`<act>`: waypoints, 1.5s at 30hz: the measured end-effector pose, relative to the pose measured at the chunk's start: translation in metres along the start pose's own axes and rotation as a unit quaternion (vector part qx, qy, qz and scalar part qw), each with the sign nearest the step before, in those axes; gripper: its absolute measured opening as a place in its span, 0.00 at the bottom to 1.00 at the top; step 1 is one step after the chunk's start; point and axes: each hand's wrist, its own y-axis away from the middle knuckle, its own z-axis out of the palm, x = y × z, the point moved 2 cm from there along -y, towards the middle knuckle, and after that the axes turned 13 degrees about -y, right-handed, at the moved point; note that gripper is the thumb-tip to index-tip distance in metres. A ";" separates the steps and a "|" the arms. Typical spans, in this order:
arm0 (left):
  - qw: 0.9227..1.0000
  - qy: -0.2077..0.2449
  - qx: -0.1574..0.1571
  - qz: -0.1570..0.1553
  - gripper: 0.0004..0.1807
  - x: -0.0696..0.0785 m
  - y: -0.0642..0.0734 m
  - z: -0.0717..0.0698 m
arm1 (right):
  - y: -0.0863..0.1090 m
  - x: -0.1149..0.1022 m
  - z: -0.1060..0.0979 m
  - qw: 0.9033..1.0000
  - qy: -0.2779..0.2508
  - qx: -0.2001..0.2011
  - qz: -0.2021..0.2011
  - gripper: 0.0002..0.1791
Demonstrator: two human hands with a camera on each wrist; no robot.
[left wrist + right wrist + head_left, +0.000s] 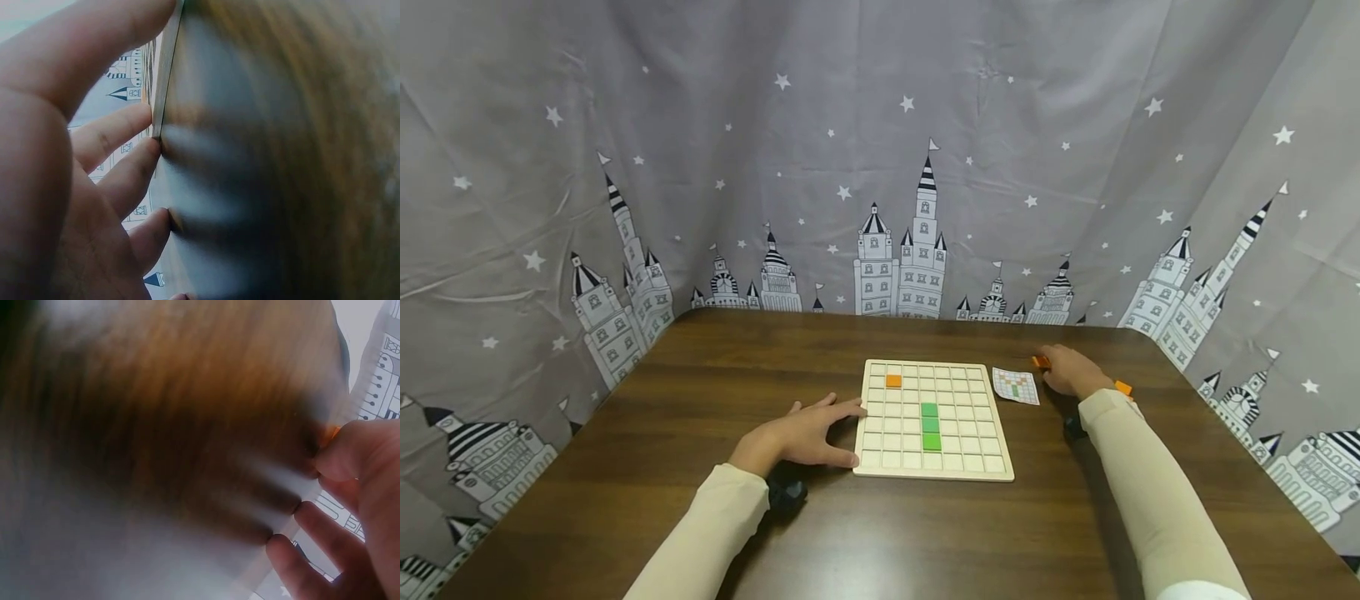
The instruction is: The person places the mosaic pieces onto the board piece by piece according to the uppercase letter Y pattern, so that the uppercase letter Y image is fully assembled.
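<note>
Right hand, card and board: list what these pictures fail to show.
Right hand: in the right wrist view it hides most of the orange piece, so whether it pinches that is unclear.
Second orange piece: partly behind the right sleeve, head view.
Card: exact pattern too small, head view.
Board: edge-on in the left wrist view, so its layout is unreadable.

Behind the brown wooden table (917, 537) and along its sides hangs a grey curtain (880, 125), printed with black-and-white castles (922, 258) near the table's edge and white stars (907, 103) mostly higher above it.
</note>
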 end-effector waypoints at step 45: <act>1.000 -0.001 0.007 0.003 0.42 -0.002 0.002 0.002 | -0.008 -0.084 0.002 0.993 0.040 0.048 -0.098 0.09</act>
